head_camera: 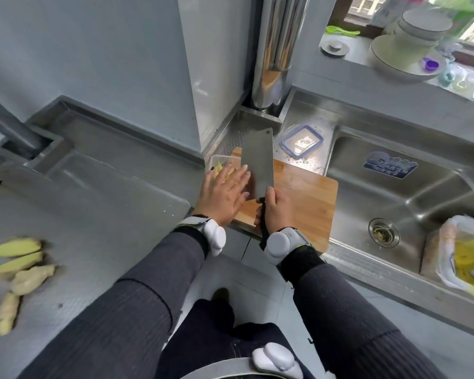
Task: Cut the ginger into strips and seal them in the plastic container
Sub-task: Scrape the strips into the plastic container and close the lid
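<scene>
Gripping flat steel cleaver (257,162), right hand (275,212); left hand (225,192) open over pale ginger strips (220,166).

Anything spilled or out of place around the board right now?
Nothing spilled. The cutting board overhangs the sink edge. Container lid lies apart behind it; uncut ginger pieces sit far left, away from the work.

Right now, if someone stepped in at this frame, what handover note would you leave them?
Right hand grips the cleaver, blade flat over the cutting board.
Left hand is open, palm sweeping ginger strips into the clear container at the board's left end.
Blue-rimmed lid lies apart behind the board, beside the sink.
Done: strips cut, mostly transferred.
Left: finish sweeping, put down the cleaver, snap the lid on. Uncut ginger pieces remain on the far-left counter.
</scene>
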### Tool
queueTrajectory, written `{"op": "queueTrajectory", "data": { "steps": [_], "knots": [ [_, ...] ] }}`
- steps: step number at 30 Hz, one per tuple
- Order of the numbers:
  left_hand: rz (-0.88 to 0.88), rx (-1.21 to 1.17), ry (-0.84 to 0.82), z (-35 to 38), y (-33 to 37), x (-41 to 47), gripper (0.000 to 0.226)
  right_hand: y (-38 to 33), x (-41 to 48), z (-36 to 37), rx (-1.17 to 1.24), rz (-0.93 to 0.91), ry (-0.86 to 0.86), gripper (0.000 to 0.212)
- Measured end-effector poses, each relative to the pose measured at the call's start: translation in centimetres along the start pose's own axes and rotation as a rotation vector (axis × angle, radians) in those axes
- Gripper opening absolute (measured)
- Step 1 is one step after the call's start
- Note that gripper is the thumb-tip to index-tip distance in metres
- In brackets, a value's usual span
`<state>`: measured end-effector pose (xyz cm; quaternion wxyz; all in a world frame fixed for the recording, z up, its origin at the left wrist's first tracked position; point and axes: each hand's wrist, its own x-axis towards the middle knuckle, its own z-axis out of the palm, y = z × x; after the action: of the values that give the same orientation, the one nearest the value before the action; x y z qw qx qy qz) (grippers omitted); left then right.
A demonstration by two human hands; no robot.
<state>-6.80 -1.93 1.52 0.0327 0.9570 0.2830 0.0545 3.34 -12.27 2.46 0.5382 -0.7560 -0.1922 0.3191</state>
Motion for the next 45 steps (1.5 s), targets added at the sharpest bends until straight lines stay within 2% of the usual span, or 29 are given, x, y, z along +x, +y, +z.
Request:
{"op": "queueTrajectory", "data": {
  "steps": [2,5,8,12,14,18,20,24,30,34,36,38,41,43,45],
  "knots": [
    [-0.001,0.097,-0.106,0.0,0.2,-0.4,0.061,0.0,0.1,0.1,0.039,0.016,0.004,0.040],
    [-0.184,0.045,-0.133,0.0,-0.6,-0.4,0.054,0.4,0.5,-0.3,0.084,0.044,0.048,0.041],
    [-0.257,-0.078,0.009,0.0,-1.2,-0.2,0.033,0.9,0.7,-1.7,0.099,0.088,0.081,0.040],
    [-0.447,-0.342,0.177,-0.2,-1.4,0.4,0.012,2.7,0.5,-4.0,0.074,0.159,0.135,0.040],
    [-0.531,-0.440,0.176,0.1,-1.5,0.9,0.018,3.9,0.2,-5.0,0.057,0.193,0.146,0.039],
    [-0.645,-0.551,0.116,1.2,-1.4,1.4,0.055,5.9,-0.5,-6.1,0.068,0.246,0.169,0.039],
    [-0.582,-0.451,0.149,1.6,-1.1,1.3,0.057,6.6,-0.8,-6.2,0.097,0.267,0.172,0.038],
    [-0.316,-0.293,0.204,2.1,0.3,1.6,0.053,6.8,-1.2,-5.8,0.122,0.301,0.085,0.037],
    [-0.454,-0.362,0.173,2.4,0.7,1.8,0.050,6.8,-1.5,-4.5,0.092,0.297,-0.010,0.036],
    [-0.397,-0.331,0.200,2.2,0.0,1.4,0.049,6.8,-1.3,-4.1,0.071,0.282,-0.029,0.034],
    [-0.277,-0.312,0.227,1.9,0.3,1.2,0.048,6.7,-1.3,-3.9,0.068,0.277,-0.026,0.034],
    [-0.078,-0.278,0.220,1.8,1.3,1.0,0.046,6.7,-1.2,-3.7,0.070,0.275,-0.020,0.034],
    [0.149,-0.291,0.113,2.0,3.6,0.8,0.049,6.6,-1.2,-3.4,0.089,0.280,-0.021,0.033],
    [0.120,-0.372,0.013,2.1,5.0,0.8,0.050,6.4,-1.1,-3.1,0.117,0.294,-0.032,0.033],
    [0.024,-0.420,-0.012,2.3,5.7,0.9,0.051,6.1,-1.2,-3.0,0.155,0.317,-0.037,0.034]
  ]
}}
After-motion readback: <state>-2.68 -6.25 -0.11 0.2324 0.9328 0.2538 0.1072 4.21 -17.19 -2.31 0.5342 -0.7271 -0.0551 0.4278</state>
